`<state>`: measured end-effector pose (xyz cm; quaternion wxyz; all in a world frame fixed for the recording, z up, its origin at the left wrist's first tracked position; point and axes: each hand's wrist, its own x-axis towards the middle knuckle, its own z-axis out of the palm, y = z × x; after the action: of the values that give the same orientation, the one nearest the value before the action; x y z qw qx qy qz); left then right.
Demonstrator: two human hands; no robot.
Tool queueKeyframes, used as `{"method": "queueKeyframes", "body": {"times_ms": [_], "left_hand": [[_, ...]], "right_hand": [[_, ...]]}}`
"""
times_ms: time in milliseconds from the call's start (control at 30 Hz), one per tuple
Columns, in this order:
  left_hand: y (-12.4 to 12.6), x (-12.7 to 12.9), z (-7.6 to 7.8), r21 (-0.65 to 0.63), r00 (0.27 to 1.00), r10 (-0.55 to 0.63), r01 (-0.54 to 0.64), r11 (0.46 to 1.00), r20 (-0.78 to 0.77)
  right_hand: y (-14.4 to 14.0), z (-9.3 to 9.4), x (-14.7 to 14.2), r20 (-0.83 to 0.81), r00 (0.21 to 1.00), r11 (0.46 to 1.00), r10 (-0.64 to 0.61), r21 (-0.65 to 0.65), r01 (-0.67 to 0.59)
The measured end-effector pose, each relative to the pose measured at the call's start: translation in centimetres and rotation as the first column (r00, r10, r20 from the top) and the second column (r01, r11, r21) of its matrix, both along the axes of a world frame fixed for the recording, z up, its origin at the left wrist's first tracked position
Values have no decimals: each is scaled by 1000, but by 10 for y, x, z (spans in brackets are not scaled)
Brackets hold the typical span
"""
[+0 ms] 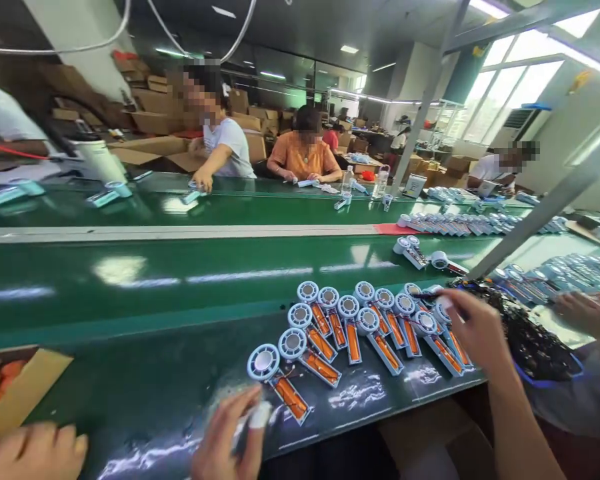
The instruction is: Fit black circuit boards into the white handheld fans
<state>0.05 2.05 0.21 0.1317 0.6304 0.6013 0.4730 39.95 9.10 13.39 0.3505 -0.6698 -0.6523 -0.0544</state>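
My left hand (233,433) is at the near edge of the bench, thumb and fingers apart, with nothing visible between them. White tape wraps its thumb. Just beyond its fingertips lies a light-blue handheld fan body (263,362) with a round grille and an open handle showing an orange cell. Several more such fan bodies (349,307) lie in loose rows to the right. My right hand (480,327) reaches over the right end of these rows. Its fingers pinch a small dark piece (425,294), whose exact kind I cannot make out.
A blue-rimmed tray (575,375) heaped with black parts (530,333) stands right, near a co-worker's hands (587,313). Another person's hand (35,450) is at lower left by a cardboard box (25,393). A slanted metal post (525,227) rises at right. People work across the green belt (145,267).
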Motion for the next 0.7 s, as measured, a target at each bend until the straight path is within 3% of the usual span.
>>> {"method": "queueKeyframes", "body": {"times_ms": [33,100,167,200,233,300,400,533,600,700], "left_hand": [[-2,9,3,-2,996,-86,86,996,-8],[-4,25,5,-43,967,-255,255,966,-2],[-5,32,4,-110,941,-332,337,935,63],[-5,32,2,-158,941,-319,334,929,112],[-4,28,0,-211,950,-266,297,931,165],[-2,16,-5,-324,962,-87,172,930,260],[2,-1,-10,-424,907,147,38,905,395],[5,-1,-10,-453,846,219,30,891,487],[6,5,-9,-437,851,206,31,899,484],[9,13,-7,-409,865,194,14,912,463]], "right_hand": [[-9,-5,-36,-91,968,966,234,-89,-242],[-24,-18,-105,-327,792,768,516,-232,-597],[-31,-35,-161,-539,599,548,593,-276,-790],[-32,-44,-181,-602,565,518,564,-275,-810],[-30,-54,-197,-633,572,556,521,-256,-791],[-25,-74,-218,-545,687,691,480,-247,-679],[-20,-103,-242,-194,851,806,488,-275,-524],[-23,-131,-267,142,884,880,446,-249,-404],[-24,-137,-269,170,875,888,453,-174,-426],[-22,-137,-259,92,845,849,527,-77,-522]]}}
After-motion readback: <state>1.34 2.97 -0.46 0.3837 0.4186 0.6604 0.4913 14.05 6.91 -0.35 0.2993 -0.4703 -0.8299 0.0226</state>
